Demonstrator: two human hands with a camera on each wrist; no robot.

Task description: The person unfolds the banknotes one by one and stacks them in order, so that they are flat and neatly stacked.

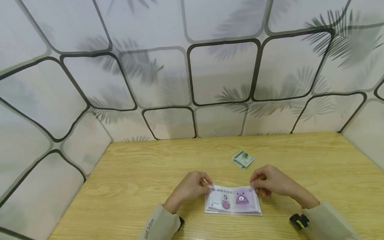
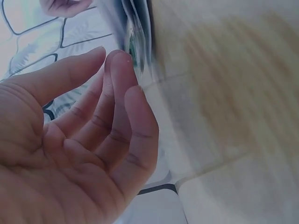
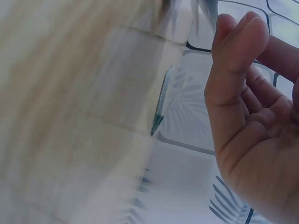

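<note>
A small stack of purple play banknotes [image 1: 233, 203], printed with a 5 and a one-eyed cartoon monster, lies near the front of the table. My left hand [image 1: 193, 186] pinches the stack's upper left corner between thumb and fingers. At the upper right corner, my right hand [image 1: 271, 181] pinches the top banknote's edge. The left wrist view shows the notes' layered edges [image 2: 140, 37] just beyond the left fingertips. In the right wrist view, a note's edge [image 3: 208, 15] meets the right thumb and fingertips. How many notes each hand grips cannot be told.
Folded green notes [image 1: 243, 159], marked with a 2, lie on the wooden table [image 1: 144, 166] beyond the stack. Patterned cloth walls [image 1: 222, 73] rise along the table's back and sides. Both wrists have dark straps below the sleeves.
</note>
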